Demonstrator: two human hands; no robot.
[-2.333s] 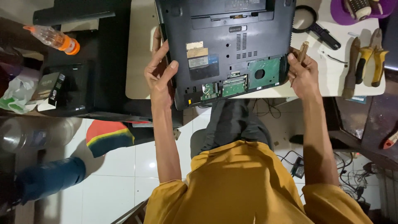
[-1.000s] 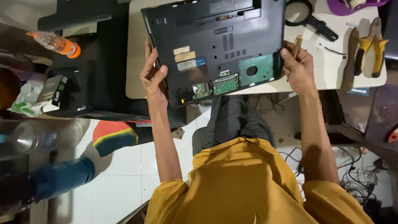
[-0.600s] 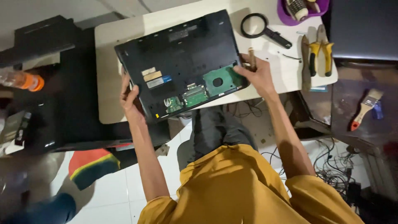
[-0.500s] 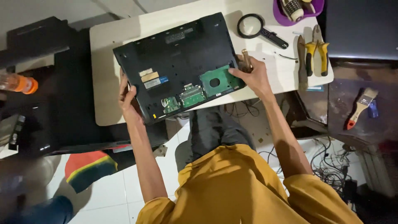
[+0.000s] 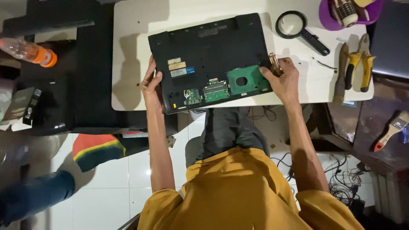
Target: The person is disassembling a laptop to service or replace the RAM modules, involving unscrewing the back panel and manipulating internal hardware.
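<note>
Far to the left of both hands: a clear plastic bottle with an orange cap lies on its side on dark furniture; below it, on the white tiled floor, a bundle of orange, yellow and dark green cloth.

Left hand: wrapped around the left short edge of the upturned black plastic laptop, thumb on the underside, fingers curled beneath it (a firm hold, not a loose touch).

Between the hands: the laptop rests bottom-up on the pale rectangular table, tilted a little against the table's edge. Its service cover is off: a green circuit board with a round hole and smaller green modules beside it lie bare near the person's body.

Right hand: pressed against the laptop's right edge, fingers also closed round a small brass-coloured cylindrical piece; whether that is a tool tip or a loose part cannot be told.

Right of the right hand: a black-rimmed magnifying glass, then yellow-handled pliers beside a dark-handled tool, and a purple tray further off. Beyond the table, a wooden-handled paintbrush.

Progress, judged: the opening-up is begun. The bay is exposed, but the main bottom shell looks fully seated, so most of the disassembly appears left.
</note>
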